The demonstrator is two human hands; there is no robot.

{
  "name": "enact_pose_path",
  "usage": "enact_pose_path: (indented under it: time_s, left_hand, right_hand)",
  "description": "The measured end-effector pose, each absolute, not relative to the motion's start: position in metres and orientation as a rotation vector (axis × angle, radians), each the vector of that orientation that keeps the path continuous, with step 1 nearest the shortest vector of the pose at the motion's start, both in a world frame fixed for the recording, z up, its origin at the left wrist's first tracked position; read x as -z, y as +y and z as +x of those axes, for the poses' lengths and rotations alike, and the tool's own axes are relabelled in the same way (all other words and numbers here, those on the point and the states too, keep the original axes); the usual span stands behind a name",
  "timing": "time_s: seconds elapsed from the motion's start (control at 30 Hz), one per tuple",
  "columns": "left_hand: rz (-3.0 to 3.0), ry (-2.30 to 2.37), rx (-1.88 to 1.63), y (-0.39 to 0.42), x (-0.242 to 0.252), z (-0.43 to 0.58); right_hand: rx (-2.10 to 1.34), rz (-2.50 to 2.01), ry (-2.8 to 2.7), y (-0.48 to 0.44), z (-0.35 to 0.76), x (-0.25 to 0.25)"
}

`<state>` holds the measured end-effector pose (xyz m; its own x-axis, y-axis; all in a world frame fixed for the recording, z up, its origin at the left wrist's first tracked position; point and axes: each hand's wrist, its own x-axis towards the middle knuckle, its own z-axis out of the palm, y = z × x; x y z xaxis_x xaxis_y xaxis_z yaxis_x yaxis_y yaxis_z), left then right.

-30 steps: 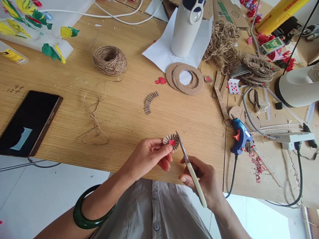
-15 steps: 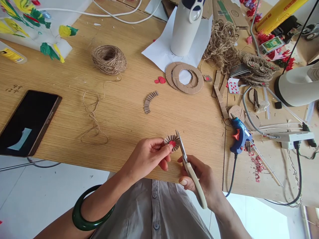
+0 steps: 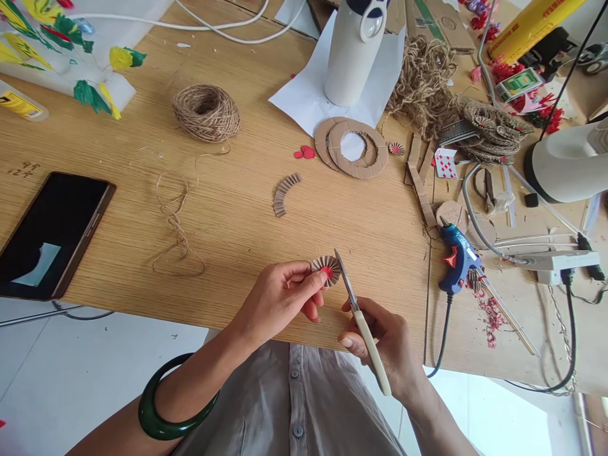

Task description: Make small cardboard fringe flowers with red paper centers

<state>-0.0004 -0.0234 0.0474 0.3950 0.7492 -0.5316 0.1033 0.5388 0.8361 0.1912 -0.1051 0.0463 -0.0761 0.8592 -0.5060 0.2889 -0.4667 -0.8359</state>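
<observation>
My left hand (image 3: 280,301) pinches a small pleated cardboard rosette (image 3: 327,269) between thumb and fingers, and my thumb partly covers its red centre. My right hand (image 3: 384,342) grips a pair of scissors (image 3: 361,323) with cream handles. Their narrow metal blades point up and stand just to the right of the rosette, their tips close to its edge. A dark green bangle (image 3: 164,411) circles my left forearm.
On the wooden table (image 3: 228,278) lie a jute twine ball (image 3: 206,113), a curved pleated cardboard strip (image 3: 286,194), cardboard rings (image 3: 354,149) and a tablet (image 3: 52,234). A blue hot glue gun (image 3: 458,259) rests to the right, among cardboard scraps and cables.
The scissors have shifted slightly, and their blades look closer together than half a second ago. My left thumb covers a little more of the rosette's red centre.
</observation>
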Motion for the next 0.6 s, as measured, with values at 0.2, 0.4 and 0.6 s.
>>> enact_pose_path:
  time_s: [0.2, 0.4, 0.6]
  left_hand:
    - [0.851, 1.104, -0.567, -0.0253, -0.0460, 0.0040]
    - [0.849, 1.085, -0.570, -0.0258, -0.0437, 0.0015]
    - [0.815, 1.031, -0.514, -0.0238, -0.0433, 0.0007]
  right_hand:
    - [-1.568, -1.745, -1.201, -0.1045, 0.1893, -0.0454]
    - [-1.662, -1.669, -1.171, -0.1049, 0.1919, -0.0487]
    - [-1.655, -1.679, -1.246, -0.1030, 0.1933, -0.0551]
